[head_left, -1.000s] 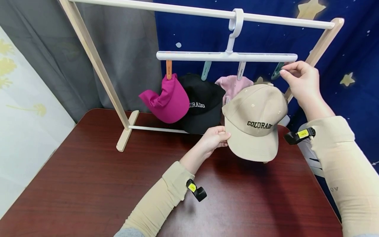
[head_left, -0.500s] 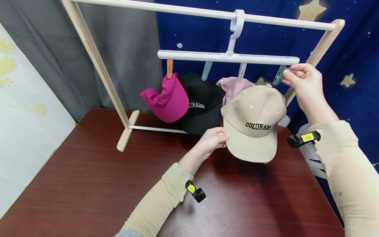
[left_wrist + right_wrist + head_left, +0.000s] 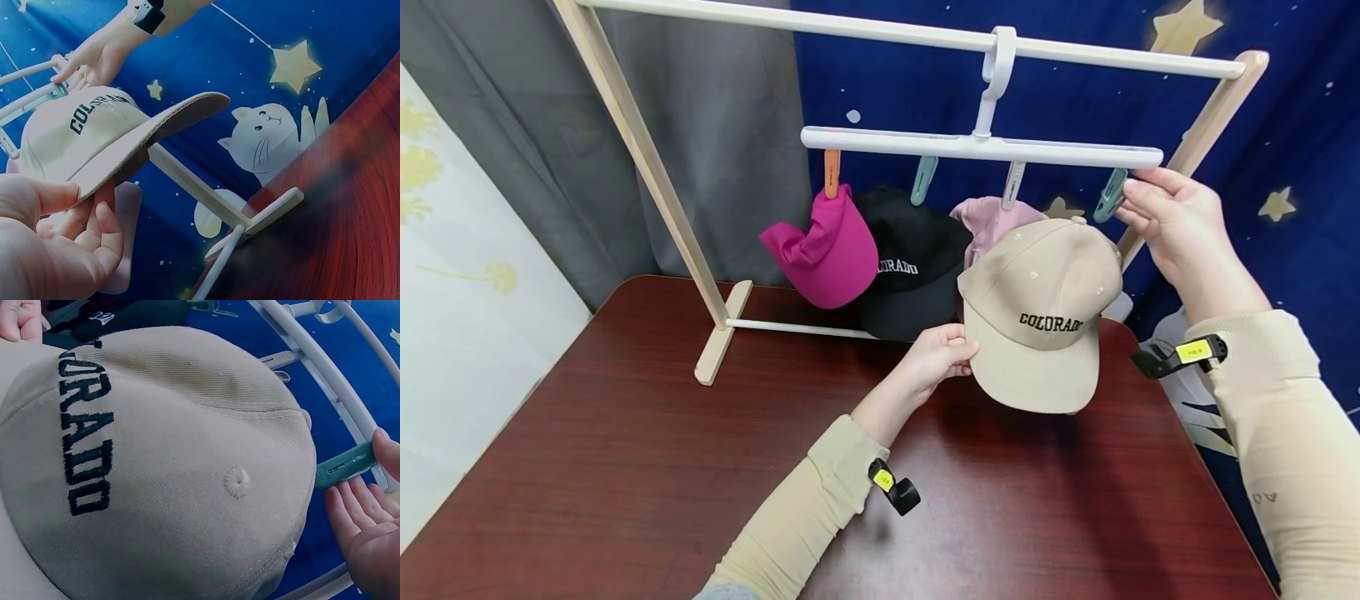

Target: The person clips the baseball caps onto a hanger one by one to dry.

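A beige cap (image 3: 1037, 287) lettered "COLORADO" hangs low at the right of the white hanger (image 3: 925, 145). My left hand (image 3: 936, 358) pinches the left edge of its brim between thumb and fingers, plain in the left wrist view. Above the cap's right side, my right hand (image 3: 1176, 221) holds the upper end of a green clip (image 3: 1110, 197) by thumb and fingertips. In the right wrist view, the tip of that green clip (image 3: 347, 464) meets the cap's edge; whether it bites the fabric I cannot tell.
A magenta cap (image 3: 831, 258) hangs from an orange clip (image 3: 831, 173). Beside it are a black cap (image 3: 910, 287), under a teal clip (image 3: 923, 181), and a pink cap (image 3: 988, 221), under a grey clip (image 3: 1012, 185). The wooden rack (image 3: 647, 158) stands on a dark red table (image 3: 625, 467).
My right hand and the green clip have shifted slightly right and down, the hanger's right end moving with them. The beige cap, with my left hand on it, has drifted slightly left.
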### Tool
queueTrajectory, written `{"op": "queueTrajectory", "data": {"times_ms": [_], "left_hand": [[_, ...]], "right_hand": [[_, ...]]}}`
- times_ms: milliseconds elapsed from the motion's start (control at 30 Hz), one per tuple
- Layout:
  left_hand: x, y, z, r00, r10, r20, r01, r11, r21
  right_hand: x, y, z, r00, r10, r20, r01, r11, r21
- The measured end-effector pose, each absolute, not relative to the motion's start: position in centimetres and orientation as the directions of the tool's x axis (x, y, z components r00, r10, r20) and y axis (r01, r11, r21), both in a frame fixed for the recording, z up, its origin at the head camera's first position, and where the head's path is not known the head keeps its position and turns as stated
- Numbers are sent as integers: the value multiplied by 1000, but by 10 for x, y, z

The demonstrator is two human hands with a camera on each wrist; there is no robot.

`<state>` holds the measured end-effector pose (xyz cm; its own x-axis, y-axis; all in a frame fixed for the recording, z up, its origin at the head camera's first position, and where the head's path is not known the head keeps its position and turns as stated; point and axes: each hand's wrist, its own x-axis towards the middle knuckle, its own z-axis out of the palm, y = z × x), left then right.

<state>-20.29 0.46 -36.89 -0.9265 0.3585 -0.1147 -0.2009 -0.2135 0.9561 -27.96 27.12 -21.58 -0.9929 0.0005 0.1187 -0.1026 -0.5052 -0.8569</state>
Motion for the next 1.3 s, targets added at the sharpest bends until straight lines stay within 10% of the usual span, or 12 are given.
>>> {"op": "queueTrajectory", "data": {"times_ms": [367, 1300], "left_hand": [[-203, 8, -375, -935, 343, -95, -182, -232, 956], [-205, 5, -382, -939, 341, -43, -133, -246, 960]], "right_hand": [[-280, 276, -216, -985, -124, 118, -30, -554, -832], [-275, 256, -215, -991, 33, 126, -121, -593, -796]]}}
